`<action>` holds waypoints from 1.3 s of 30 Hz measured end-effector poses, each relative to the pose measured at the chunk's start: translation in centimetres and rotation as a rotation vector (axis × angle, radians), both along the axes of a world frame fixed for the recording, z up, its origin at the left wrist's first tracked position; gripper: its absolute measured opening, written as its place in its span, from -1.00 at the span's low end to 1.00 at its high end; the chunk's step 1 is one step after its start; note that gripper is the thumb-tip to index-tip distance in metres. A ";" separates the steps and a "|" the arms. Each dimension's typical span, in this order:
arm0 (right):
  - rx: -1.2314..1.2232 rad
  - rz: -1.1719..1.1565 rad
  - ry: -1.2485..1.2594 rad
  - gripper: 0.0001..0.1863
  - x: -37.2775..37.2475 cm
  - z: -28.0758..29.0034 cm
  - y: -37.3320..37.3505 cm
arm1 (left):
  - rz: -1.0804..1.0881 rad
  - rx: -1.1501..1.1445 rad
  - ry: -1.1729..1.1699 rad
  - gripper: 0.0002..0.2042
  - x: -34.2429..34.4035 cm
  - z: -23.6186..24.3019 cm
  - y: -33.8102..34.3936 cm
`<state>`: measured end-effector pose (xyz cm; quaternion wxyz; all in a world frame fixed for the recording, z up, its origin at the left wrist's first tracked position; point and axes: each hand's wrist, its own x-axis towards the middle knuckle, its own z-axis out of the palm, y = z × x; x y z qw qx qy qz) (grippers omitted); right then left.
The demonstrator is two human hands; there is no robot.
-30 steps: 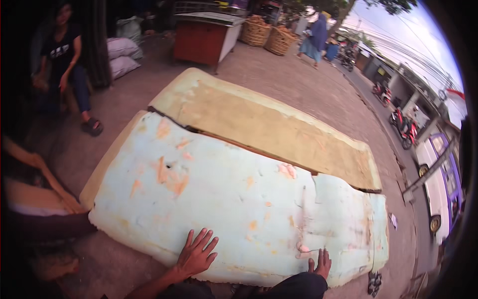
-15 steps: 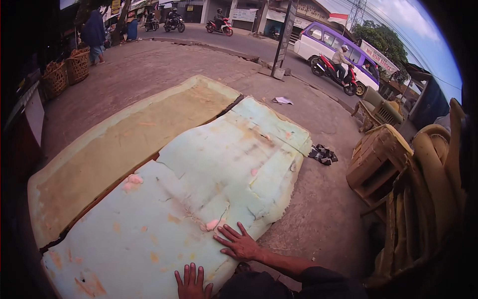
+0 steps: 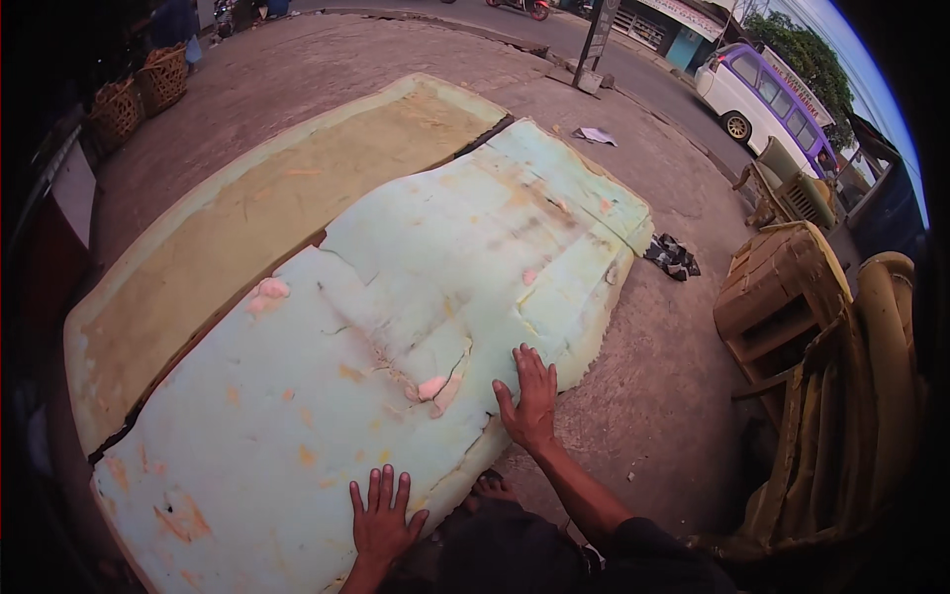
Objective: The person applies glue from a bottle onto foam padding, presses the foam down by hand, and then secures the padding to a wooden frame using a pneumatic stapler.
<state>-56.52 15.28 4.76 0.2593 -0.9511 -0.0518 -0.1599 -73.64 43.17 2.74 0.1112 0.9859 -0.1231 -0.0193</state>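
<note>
Here it is, front and centre: the pale green foam sheet (image 3: 332, 366), spread out broadly, stained orange in patches, ragged along its near-right edge. It's laid out, that much looks done; what isn't done is the surface itself — a split gapes between 4 and 5 o'clock of its middle, a pink lump (image 3: 432, 387) in it, and a second pink tuft (image 3: 268, 294) pokes up toward 10.

Now the hands! Left hand (image 3: 384, 525) at 6 o'clock, palm down on the foam; right hand (image 3: 531, 406) near 4, flat by the edge. Each grip is spread wide, fingers apart, holding nothing.

Beyond a dark gap, at 10 to 11 o'clock, runs the tan panel (image 3: 267, 238), bare of the green foam. Further out: crumpled dark cloth (image 3: 672, 257) between 2 and 3, on the pavement (image 3: 643, 366); worn chair frames (image 3: 792, 287) at 3; a white-and-purple van (image 3: 767, 94) at 2 — and woven baskets (image 3: 163, 79) toward 11.
</note>
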 end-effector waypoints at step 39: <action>1.020 -0.668 0.106 -0.09 2.4 -3.1 -8.0 | -0.378 -0.309 0.378 -0.64 15.6 13.5 -5.7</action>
